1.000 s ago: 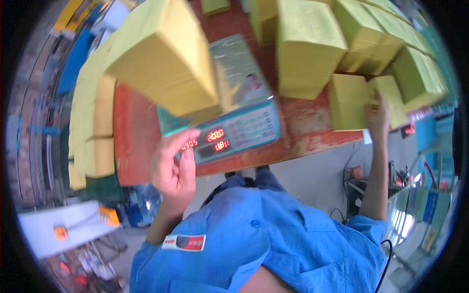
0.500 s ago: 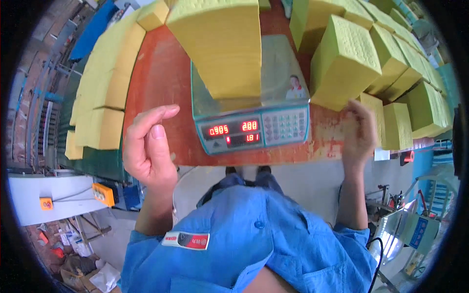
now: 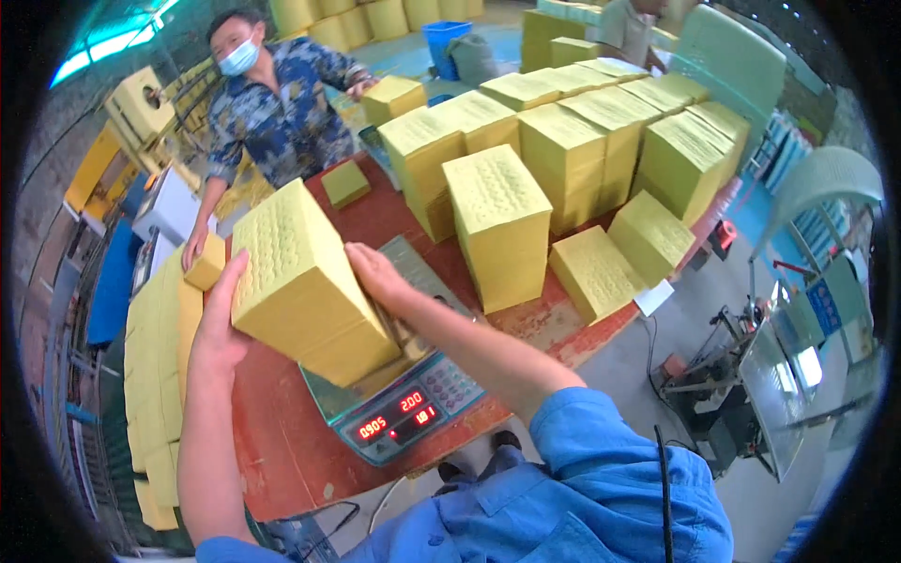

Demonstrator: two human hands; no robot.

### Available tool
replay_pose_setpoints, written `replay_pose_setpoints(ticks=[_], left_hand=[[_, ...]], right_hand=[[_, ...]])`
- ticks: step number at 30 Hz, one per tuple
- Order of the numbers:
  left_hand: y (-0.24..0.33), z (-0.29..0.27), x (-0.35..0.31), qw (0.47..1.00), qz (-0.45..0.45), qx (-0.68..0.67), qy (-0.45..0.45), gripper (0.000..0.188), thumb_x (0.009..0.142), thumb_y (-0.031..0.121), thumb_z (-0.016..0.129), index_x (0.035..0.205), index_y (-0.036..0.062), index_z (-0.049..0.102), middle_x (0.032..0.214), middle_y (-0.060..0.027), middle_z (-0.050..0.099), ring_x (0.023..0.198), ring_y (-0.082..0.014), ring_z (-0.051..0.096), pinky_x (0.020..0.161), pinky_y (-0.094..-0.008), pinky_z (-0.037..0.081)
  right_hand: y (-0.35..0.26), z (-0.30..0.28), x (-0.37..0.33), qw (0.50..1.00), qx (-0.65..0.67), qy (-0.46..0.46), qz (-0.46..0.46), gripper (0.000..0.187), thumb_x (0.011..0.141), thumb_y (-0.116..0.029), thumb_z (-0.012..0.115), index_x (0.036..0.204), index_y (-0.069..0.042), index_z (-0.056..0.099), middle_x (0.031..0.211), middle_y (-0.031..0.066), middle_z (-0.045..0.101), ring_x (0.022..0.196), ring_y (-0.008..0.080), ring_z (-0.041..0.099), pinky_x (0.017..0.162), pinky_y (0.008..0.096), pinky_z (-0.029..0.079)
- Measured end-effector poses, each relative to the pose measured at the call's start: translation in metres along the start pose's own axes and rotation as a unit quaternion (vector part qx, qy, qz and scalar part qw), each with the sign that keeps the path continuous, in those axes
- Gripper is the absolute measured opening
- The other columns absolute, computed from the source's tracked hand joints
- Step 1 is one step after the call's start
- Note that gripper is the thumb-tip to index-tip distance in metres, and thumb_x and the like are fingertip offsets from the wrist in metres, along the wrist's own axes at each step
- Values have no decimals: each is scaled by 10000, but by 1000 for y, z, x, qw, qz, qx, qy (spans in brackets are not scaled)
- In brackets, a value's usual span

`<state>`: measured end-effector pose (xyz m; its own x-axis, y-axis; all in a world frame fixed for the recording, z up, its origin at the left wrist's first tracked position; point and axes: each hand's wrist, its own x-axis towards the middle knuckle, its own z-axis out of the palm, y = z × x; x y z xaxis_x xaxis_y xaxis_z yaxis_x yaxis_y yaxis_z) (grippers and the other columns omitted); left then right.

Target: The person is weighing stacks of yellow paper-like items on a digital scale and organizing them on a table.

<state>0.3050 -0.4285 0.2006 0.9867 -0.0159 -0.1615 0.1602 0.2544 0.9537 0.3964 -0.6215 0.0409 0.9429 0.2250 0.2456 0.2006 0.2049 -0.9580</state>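
Note:
A tall stack of yellow paper [image 3: 300,281] with an embossed top stands on a teal electronic scale [image 3: 330,399], tilted in the view. My left hand [image 3: 223,314] presses along the stack's left side, fingers pointing up it. On the opposite side, my right hand [image 3: 377,274] lies against the stack, its fingertips partly hidden behind the edge. Between them the two hands grip the stack. Red digits glow on the scale's front panel, beside its keypad. Whether the stack is lifted off the scale's plate, I cannot tell.
Several more yellow paper stacks [image 3: 497,230] crowd the right of the red table [image 3: 282,460]. A long row of yellow blocks [image 3: 155,375] runs along the left. Across the table a masked co-worker [image 3: 277,113] touches a small yellow block [image 3: 206,263] and another farther back.
My hands have gone from beside the scale, apart from the stack, onto its two sides. The view has swung up, bringing the co-worker and far room into sight.

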Motion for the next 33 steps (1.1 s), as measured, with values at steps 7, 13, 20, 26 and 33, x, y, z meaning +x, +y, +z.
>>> replay_pose_setpoints(ticks=[7,13,20,26,33], left_hand=[[0,19,-38,992,-88,88,-10,536,921,360,586,1348,45,510,1271,-105,612,1118,-209,611,939,-358,493],[-5,8,-40,984,-132,103,-68,570,935,371,542,1384,32,452,1286,-122,595,1124,-225,609,961,-371,489],[-9,10,-30,980,-117,98,-125,600,926,398,552,1391,34,441,1301,-130,579,1131,-232,603,960,-366,493],[-20,37,-32,956,-172,119,-207,651,897,428,589,1377,14,440,1303,-140,575,1124,-227,618,966,-381,504],[-47,75,-86,917,-125,100,-366,685,951,423,545,1446,10,314,1367,-140,495,1226,-212,509,1024,-358,428]], right_hand=[[-9,-12,-70,997,-23,64,-24,408,1017,-337,422,1219,-9,556,1176,196,625,1131,317,587,973,392,441],[-31,-18,-121,979,-121,146,-73,395,994,-327,475,1248,-33,547,1192,214,590,1142,323,567,948,396,457],[-33,-54,-209,983,-67,76,152,344,981,-302,546,1147,-4,597,933,98,654,890,161,642,777,299,515],[25,-33,-226,879,373,95,280,460,966,-425,534,1230,-57,607,1123,65,678,946,211,660,833,388,535],[-30,-34,-251,945,256,96,178,464,975,-329,501,1297,3,533,1193,134,638,1054,214,629,906,371,515]])
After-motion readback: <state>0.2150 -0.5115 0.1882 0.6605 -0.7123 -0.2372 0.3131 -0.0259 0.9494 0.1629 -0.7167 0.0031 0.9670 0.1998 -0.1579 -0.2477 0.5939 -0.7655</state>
